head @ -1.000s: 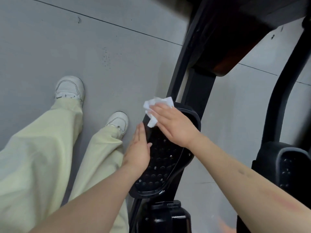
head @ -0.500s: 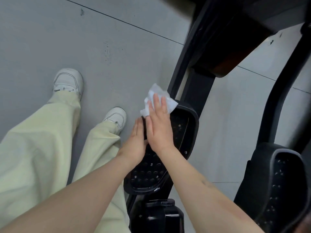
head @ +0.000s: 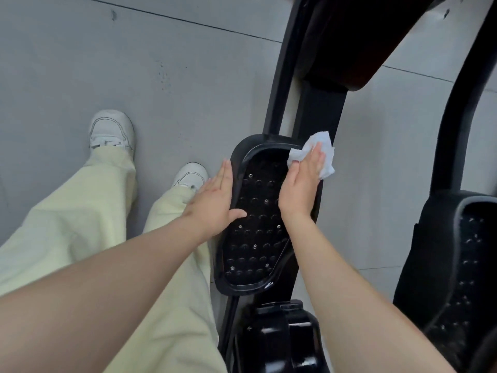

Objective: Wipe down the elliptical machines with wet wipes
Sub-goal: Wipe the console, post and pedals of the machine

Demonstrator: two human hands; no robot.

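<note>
Bracing the pedal (head: pixel 255 238) with our left hand (head: pixel 215 203), fingers straight and together along its left rim, thumb hooked over onto the tread, we likely stop it swinging while our right hand (head: pixel 301 184) presses the wet wipe (head: pixel 322 140) flat-fingered on its far right rim. Left of the pedal lies smooth grey seamed floor (head: pixel 174 76); right of it, a second pedal (head: pixel 462 265)
</note>
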